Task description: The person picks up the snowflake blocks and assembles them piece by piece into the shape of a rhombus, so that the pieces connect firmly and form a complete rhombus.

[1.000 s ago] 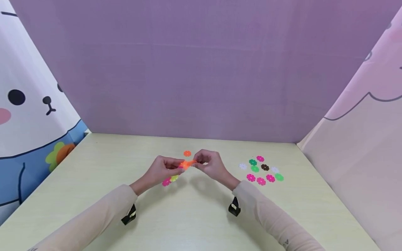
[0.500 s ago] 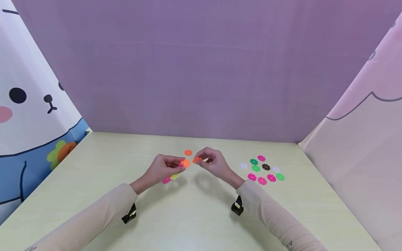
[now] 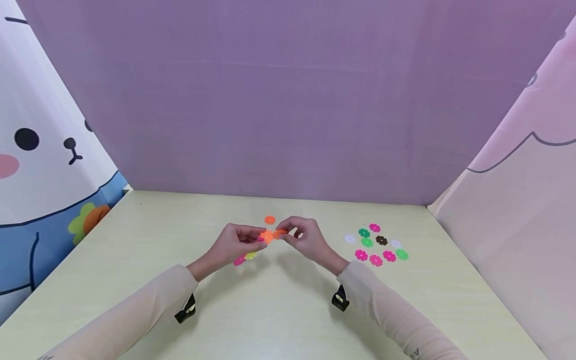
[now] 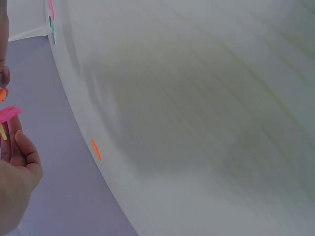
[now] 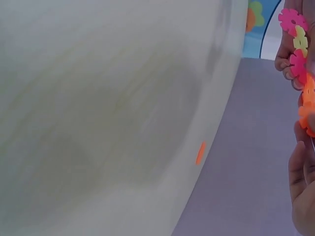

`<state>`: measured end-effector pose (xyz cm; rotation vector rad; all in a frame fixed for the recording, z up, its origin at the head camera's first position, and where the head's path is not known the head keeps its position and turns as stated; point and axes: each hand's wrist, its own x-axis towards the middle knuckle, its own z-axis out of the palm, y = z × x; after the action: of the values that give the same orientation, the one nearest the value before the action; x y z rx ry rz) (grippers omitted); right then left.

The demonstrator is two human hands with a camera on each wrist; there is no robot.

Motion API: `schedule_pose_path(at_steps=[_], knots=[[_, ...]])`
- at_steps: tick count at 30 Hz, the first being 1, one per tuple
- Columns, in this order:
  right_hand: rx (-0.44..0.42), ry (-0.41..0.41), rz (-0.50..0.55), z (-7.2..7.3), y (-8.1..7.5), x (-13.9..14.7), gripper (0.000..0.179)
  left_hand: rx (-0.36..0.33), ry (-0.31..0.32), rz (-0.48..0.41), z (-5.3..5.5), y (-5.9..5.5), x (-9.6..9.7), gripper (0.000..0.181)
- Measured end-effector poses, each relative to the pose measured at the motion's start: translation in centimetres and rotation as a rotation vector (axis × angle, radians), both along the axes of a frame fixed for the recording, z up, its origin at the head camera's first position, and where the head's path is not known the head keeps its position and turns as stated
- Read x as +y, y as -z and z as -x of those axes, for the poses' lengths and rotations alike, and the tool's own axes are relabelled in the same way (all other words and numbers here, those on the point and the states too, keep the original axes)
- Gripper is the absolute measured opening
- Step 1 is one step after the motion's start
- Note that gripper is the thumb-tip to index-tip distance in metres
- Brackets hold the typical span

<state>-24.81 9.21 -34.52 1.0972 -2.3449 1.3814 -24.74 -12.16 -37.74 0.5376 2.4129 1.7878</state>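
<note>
Above the table, my left hand [image 3: 233, 244] pinches a short chain of flower-shaped interlocking discs. In the right wrist view the chain shows a pink disc [image 5: 292, 19], a yellow disc [image 5: 300, 43], another pink disc [image 5: 298, 64] and an orange disc [image 5: 309, 93]. My right hand [image 3: 308, 239] pinches a second orange disc [image 3: 279, 233] between thumb and fingers. Its edge meets the chain's orange end disc; whether their slots are engaged I cannot tell. My left fingers partly hide the chain in the head view.
A loose orange disc [image 3: 269, 220] lies on the table [image 3: 288, 320] just beyond my hands. To the right lies a scattered group of discs, including a brown disc [image 3: 381, 240], a dark green disc [image 3: 364, 233] and several pink ones. A purple cloth wall [image 3: 288, 110] stands behind.
Half a second ago the two orange discs were apart. My right hand has since brought its disc leftward against the chain's end, much as they stood one second ago.
</note>
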Motion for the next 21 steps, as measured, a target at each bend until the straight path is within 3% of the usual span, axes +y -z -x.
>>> schedule_pose_path(at_steps=[8,15,21], knots=[[0.075,-0.01,0.038,-0.3,0.02,-0.27,0.01,0.021,-0.015,0.012,0.1,0.21,0.11,0.042],[0.117,-0.008,0.072,-0.41,0.09,-0.44,0.01,0.098,0.001,0.044,0.02,-0.04,0.29,0.039],[0.145,-0.039,0.093,-0.21,0.38,-0.58,0.011,0.091,0.025,0.04,-0.09,0.04,0.27,0.037]])
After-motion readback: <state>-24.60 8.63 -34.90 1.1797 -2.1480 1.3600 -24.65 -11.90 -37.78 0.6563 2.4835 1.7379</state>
